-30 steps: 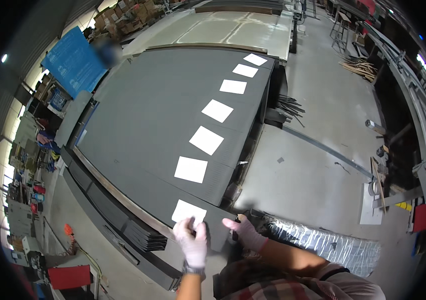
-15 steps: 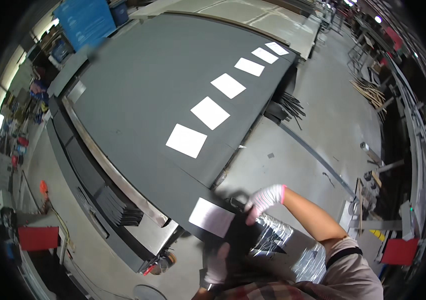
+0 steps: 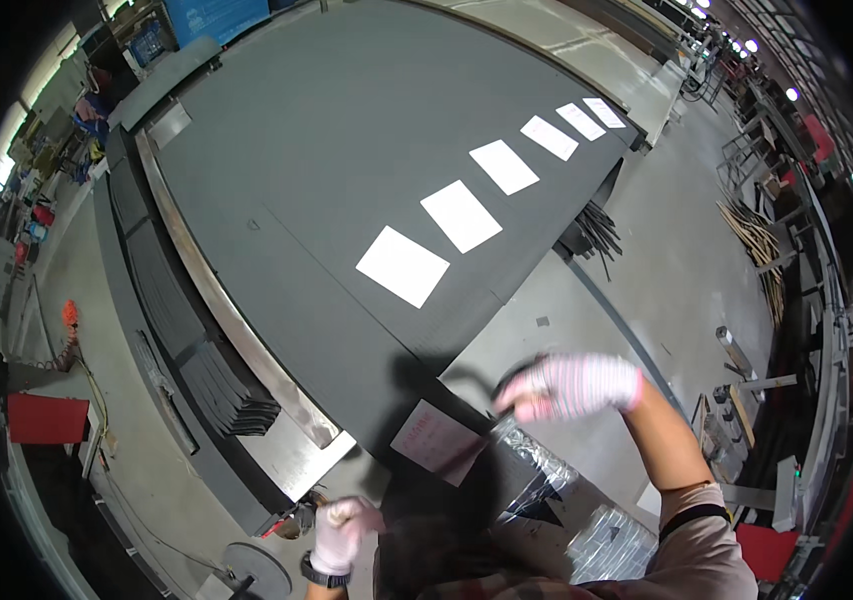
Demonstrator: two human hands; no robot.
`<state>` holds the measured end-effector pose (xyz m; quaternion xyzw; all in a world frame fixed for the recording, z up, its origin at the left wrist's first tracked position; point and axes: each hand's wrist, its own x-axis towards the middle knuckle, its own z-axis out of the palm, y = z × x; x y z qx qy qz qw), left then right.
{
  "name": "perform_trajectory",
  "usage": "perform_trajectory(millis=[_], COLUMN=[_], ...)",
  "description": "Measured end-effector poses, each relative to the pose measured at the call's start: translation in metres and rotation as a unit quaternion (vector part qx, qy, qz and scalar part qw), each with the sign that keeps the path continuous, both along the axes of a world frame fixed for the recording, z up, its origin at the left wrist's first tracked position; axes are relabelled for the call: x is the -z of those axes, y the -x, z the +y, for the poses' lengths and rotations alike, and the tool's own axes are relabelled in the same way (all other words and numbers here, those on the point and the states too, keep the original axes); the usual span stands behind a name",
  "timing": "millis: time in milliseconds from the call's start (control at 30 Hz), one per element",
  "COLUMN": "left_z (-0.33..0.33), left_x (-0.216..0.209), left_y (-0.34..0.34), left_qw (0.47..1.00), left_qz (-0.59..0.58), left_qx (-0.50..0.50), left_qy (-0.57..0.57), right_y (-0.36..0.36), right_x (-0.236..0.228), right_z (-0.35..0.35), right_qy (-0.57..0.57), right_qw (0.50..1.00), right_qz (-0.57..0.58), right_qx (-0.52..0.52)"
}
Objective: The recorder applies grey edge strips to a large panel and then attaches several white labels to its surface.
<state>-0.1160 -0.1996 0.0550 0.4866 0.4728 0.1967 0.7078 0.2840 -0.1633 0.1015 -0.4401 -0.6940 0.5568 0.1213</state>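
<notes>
Both my hands wear white and pink striped work gloves. Above the plastic-wrapped box (image 3: 612, 540), my right hand (image 3: 572, 388) is closed, fingers bent against a dark edge that I cannot identify. My left hand (image 3: 342, 530), with a dark watch strap at its wrist, is curled shut beside the dark grey sheet (image 3: 347, 385); whatever is in it is hidden. Between the hands a white paper (image 3: 435, 440) with reddish writing lies on the sheet's near end, partly in shadow. Farther off, several white papers (image 3: 403, 266) lie in a row along the sheet's right side.
A metal rail (image 3: 247, 340) borders the table's left side, with stacked dark strips (image 3: 237, 400) beyond it. More dark strips (image 3: 597, 235) jut from under the right edge. A round grey disc (image 3: 259, 568) stands at lower left. Wooden sticks (image 3: 755, 255) lie far right.
My left hand has moved left, away from the dark near end of the sheet. My right hand has shifted slightly right. The view has tilted, so the row of papers appears farther right.
</notes>
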Motion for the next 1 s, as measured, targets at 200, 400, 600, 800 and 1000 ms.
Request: perform_trajectory(millis=[200,400,600,800,1000], left_z=[-0.028,-0.039,-0.019,-0.006,-0.027], left_x=[0.222,0.202,0.084,-0.002,0.043], left_y=[-0.070,-0.043,0.010,-0.056,-0.067], left_qw=[0.988,0.940,0.873,0.905,0.952], left_qz=[-0.141,-0.225,-0.422,0.229,0.230], left_qx=[0.059,0.022,-0.071,0.157,-0.123], left_qy=[0.008,0.255,0.234,-0.322,-0.158], right_y=[0.014,0.116,0.161,0.148,0.093], right_x=[0.184,0.010,0.037,-0.006,-0.061], right_z=[-0.023,-0.028,-0.076,-0.051,0.004], right_qy=[0.154,-0.074,-0.274,-0.352,-0.032], right_qw=[0.986,0.941,0.896,0.911,0.925], right_qz=[0.030,-0.307,-0.298,0.027,-0.372], right_qx=[0.058,0.123,0.185,0.214,-0.073])
